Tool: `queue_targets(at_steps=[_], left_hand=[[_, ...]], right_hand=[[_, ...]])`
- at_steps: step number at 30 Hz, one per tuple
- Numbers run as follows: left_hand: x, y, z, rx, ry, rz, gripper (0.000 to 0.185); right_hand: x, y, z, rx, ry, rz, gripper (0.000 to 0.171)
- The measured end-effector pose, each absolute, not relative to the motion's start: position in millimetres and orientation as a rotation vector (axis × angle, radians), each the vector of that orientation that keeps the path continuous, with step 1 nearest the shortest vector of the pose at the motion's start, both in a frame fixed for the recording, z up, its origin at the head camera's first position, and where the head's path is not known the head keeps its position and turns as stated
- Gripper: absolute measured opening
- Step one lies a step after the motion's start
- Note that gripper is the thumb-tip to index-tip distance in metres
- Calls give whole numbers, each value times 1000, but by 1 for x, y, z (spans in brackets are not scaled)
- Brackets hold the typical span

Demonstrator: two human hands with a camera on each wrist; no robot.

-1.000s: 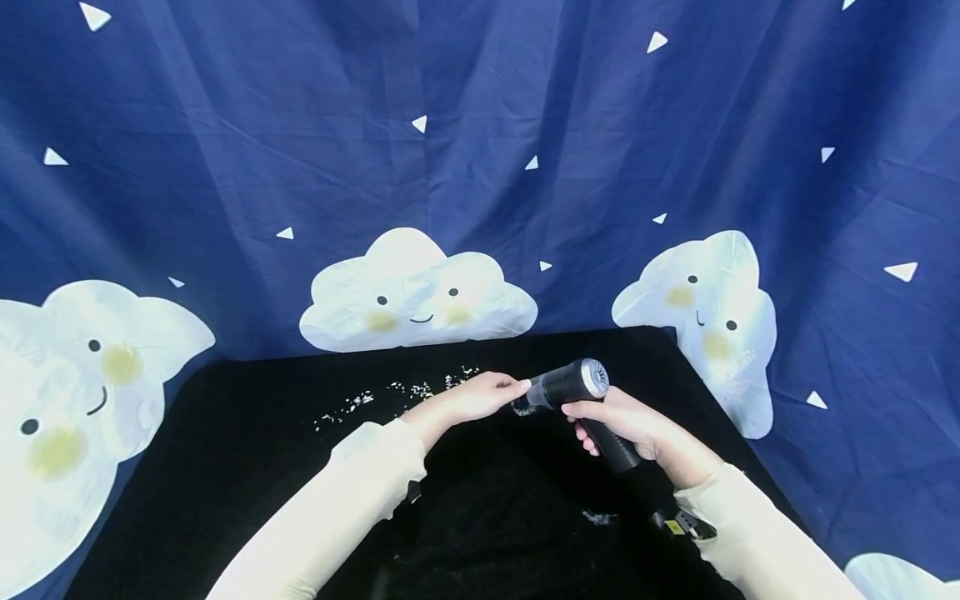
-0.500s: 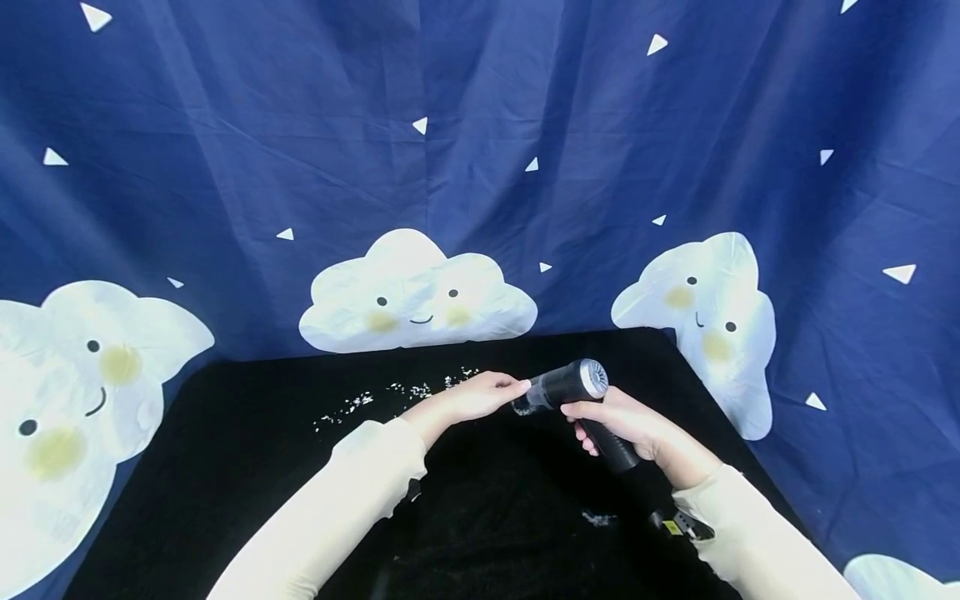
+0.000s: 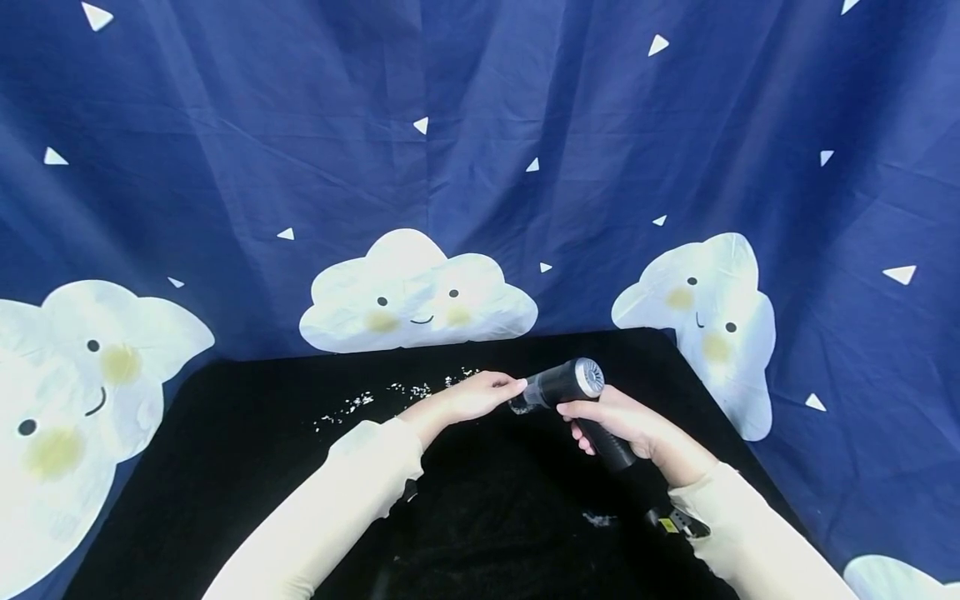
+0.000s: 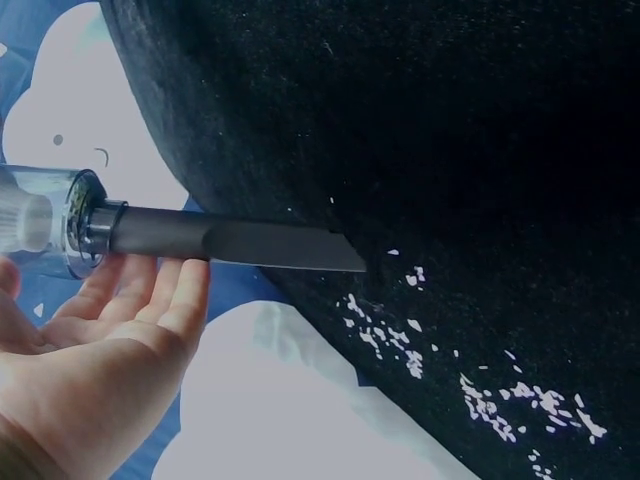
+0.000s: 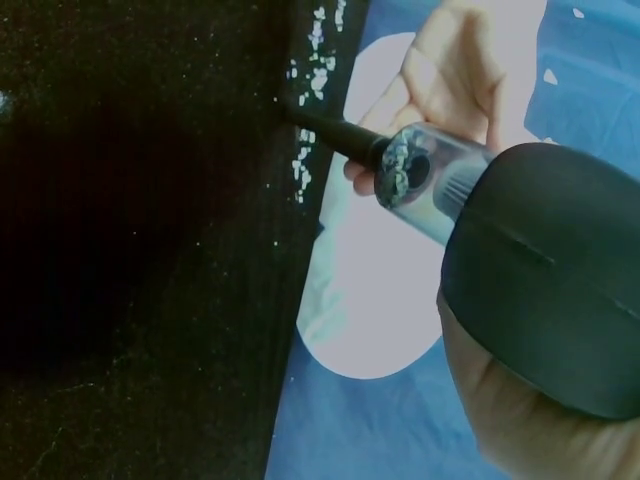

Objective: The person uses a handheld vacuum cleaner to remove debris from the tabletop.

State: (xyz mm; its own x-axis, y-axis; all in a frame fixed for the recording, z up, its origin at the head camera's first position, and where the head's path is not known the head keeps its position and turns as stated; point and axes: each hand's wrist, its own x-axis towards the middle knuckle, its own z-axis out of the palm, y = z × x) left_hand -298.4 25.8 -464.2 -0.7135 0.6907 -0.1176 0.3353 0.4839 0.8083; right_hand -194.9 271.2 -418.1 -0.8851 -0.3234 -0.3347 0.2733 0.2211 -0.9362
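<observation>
A black handheld vacuum cleaner (image 3: 558,385) with a silver vented end is held above the black cloth. My right hand (image 3: 626,421) grips its handle. At the front, my left hand (image 3: 476,397) holds the vacuum near the clear dust cup, thumb on the cup side and fingers under the dark slanted nozzle (image 4: 235,240) in the left wrist view. Small white paper bits (image 4: 390,335) lie scattered on the cloth around the nozzle's tip. Inside the clear dust cup (image 5: 425,180), white bits show in the right wrist view. In the head view the left hand hides the nozzle.
The black cloth (image 3: 247,467) covers the table, with a blue cloud-print curtain (image 3: 480,125) behind it. A small pale, shiny thing (image 3: 600,518) lies near the right front. Wrist straps with a yellow label (image 3: 667,525) sit at the right sleeve.
The vacuum cleaner and both hands have shifted very slightly to the left. Both holds look the same, and the visible white bits lie as before in the head view.
</observation>
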Motion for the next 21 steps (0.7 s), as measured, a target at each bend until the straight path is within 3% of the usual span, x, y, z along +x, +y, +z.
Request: queue_targets(at_steps=[21], left_hand=[[-295,17,-458,865,2329,1081,51]], right_hand=[[-198,266,-412,-39,1993,-1702,29]])
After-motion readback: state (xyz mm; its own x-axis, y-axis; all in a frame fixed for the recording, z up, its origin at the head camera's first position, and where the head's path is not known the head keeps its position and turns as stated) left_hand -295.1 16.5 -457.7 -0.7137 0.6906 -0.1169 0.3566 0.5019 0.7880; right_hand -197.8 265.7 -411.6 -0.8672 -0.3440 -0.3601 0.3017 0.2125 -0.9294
